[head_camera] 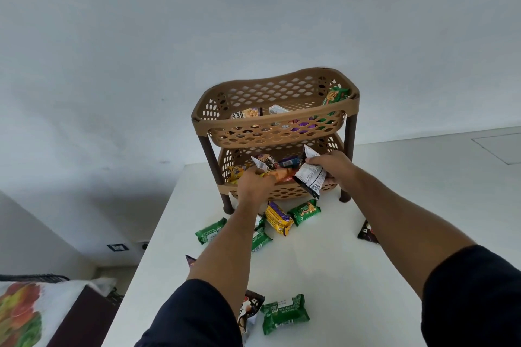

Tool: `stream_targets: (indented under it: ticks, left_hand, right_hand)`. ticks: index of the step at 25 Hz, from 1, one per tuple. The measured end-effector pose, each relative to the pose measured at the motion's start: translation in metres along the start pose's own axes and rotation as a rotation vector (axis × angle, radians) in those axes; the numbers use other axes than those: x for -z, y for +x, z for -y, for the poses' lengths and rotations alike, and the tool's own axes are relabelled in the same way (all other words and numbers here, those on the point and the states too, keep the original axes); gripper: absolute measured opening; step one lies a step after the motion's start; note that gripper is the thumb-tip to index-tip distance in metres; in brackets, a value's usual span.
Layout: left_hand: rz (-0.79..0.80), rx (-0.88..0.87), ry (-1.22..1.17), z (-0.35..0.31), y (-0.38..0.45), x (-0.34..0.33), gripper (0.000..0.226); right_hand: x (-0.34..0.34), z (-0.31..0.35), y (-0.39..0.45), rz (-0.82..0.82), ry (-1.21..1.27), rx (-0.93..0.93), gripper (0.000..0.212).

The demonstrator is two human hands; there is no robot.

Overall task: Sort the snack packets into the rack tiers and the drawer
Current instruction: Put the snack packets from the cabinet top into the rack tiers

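A brown two-tier plastic rack [277, 113] stands at the far end of a white table [324, 262]. Both tiers hold several snack packets. My left hand [255, 184] reaches into the lower tier [284, 193] and grips an orange-yellow packet [279, 175]. My right hand [332, 167] holds a black-and-white packet [310, 177] at the lower tier's front rim. Green packets [306, 211] and a yellow-purple packet [277, 218] lie on the table in front of the rack. No drawer is in view.
More packets lie nearer me: a green one [284, 314], a white-brown one [249, 313], a dark one [368, 232] at the right and a purple corner [190, 260] at the left edge. The table's left edge drops to a floor with a patterned cloth [22, 315].
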State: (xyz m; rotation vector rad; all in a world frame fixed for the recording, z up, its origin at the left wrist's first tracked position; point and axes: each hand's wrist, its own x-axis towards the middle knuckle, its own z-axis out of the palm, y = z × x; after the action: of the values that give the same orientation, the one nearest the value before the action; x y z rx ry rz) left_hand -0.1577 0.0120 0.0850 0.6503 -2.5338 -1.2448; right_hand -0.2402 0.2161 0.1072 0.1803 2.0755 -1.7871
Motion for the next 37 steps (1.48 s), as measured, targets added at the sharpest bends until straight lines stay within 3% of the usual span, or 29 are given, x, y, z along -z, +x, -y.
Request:
stream_targets:
  ticks: [3, 8, 12, 18, 25, 27, 32, 37]
  left_hand:
    - [0.021, 0.094, -0.08, 0.0, 0.017, -0.004, 0.014]
    - [0.014, 0.156, -0.155, -0.007, 0.043, -0.013, 0.029]
    - [0.02, 0.178, -0.155, -0.013, 0.053, -0.017, 0.026]
    - [0.041, 0.173, -0.099, -0.016, 0.057, -0.023, 0.042]
    - [0.06, 0.048, -0.043, -0.02, 0.036, -0.019, 0.064]
    - [0.038, -0.079, 0.04, -0.021, 0.02, -0.02, 0.056]
    - [-0.006, -0.352, 0.192, -0.014, -0.022, -0.043, 0.009]
    - [0.087, -0.422, 0.232, -0.009, -0.053, -0.068, 0.013]
  right_hand:
    - [-0.006, 0.002, 0.016, -0.038, 0.168, -0.007, 0.04]
    - [-0.011, 0.002, 0.045, -0.175, 0.336, -0.041, 0.048]
    - [-0.013, 0.006, 0.06, -0.185, 0.449, -0.04, 0.05]
    - [-0.012, -0.001, 0.056, -0.091, 0.259, 0.21, 0.016]
    - [0.005, -0.014, 0.03, 0.069, -0.114, 0.423, 0.048]
    - [0.011, -0.022, 0.02, 0.077, -0.215, 0.471, 0.044]
    - [0.032, -0.05, -0.003, -0.142, -0.553, 0.73, 0.012]
    - [0.057, -0.078, -0.016, -0.25, -0.653, 0.686, 0.003]
